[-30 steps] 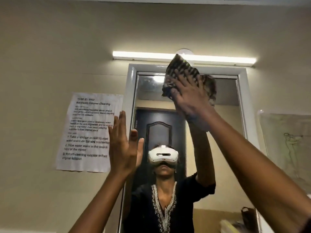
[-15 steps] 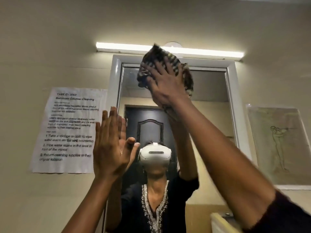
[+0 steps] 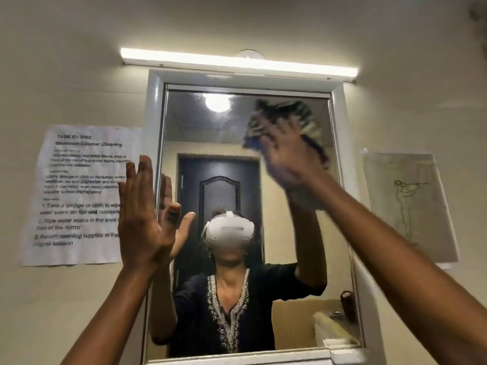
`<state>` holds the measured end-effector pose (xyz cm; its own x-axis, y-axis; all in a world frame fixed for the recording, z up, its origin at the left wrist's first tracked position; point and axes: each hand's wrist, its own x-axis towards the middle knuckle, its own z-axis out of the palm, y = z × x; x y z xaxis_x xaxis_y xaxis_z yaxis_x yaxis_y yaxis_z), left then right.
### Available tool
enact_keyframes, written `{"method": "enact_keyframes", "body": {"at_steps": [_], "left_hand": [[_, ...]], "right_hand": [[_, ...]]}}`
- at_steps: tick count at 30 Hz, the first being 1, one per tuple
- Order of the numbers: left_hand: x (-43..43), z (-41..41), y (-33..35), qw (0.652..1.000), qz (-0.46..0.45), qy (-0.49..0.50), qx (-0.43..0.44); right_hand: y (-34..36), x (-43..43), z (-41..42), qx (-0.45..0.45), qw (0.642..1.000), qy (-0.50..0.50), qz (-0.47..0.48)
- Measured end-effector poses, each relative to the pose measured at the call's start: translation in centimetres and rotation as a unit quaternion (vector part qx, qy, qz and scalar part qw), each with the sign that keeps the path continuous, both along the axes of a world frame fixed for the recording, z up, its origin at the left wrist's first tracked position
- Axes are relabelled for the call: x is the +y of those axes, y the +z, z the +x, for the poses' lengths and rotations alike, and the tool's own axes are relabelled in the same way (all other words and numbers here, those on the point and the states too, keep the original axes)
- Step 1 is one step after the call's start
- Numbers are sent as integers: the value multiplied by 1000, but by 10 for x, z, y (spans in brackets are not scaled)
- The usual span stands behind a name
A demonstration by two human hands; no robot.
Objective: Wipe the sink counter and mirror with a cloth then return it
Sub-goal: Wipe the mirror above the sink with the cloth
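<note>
While your right hand presses the cloth flat on the glass, here is what shows:

right hand (image 3: 287, 156): fingers spread, palm pushing the cloth (image 3: 283, 122) against the mirror (image 3: 210, 133); blurred, so I can't tell whether the fingers grip it or only press on it.
cloth: dark with pale stripes, bunched, at about 1 o'clock on the glass, just under the top frame edge.
left hand (image 3: 143, 214): open, fingers straight and together, thumb out; raised at 9 o'clock over the mirror's left frame edge; holds nothing. Can't tell if it touches the frame.
mirror: white frame, upright; reflects you in a white headset (image 3: 228, 230) and a dark door (image 3: 220, 185) at centre.
light bar (image 3: 237, 61): lit, at 12 o'clock just above the frame.
task sheet (image 3: 79, 193): on the wall at 9 o'clock, partly behind your left hand.
drawing (image 3: 408, 206): on the wall at 3 o'clock, clear of the frame.
</note>
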<state>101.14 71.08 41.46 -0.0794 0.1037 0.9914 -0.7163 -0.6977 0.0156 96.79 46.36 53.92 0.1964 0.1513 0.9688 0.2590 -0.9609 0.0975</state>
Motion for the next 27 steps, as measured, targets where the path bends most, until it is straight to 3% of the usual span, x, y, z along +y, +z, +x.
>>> {"method": "enact_keyframes", "body": {"at_steps": [4,7,9,12,14,15,17,20,22,25,27], "left_hand": [[-3,0,-1,1000,18,18,-9],[-3,0,0,1000,19,13,-5],[-2,1,-1,1000,22,9,-2],[-1,1,-2,999,41,3,0],[1,3,-3,999,38,-4,0],[1,3,-2,999,37,-6,-2],[1,4,-2,999,39,-4,-7],[0,4,-2,999,36,-2,-17],[-2,4,-2,999,34,-5,-23],[-3,2,-3,999,20,-38,-29],[-3,2,-3,998,26,-52,-35]], "right_hand": [[7,-44,-6,-90,981,-127,114],[-51,-7,0,-68,983,-117,120],[-112,26,-4,-28,993,-105,45],[-183,48,-10,37,971,-105,-213],[-187,32,-13,60,959,-90,-260],[-179,18,-14,59,969,-77,-228],[-151,-14,-14,45,996,-33,-73],[-105,-58,-17,-41,983,-135,120],[-91,-61,-16,-74,967,-176,169],[-90,-27,-9,-78,960,-145,225],[-101,11,-5,-64,972,-123,191]]}}
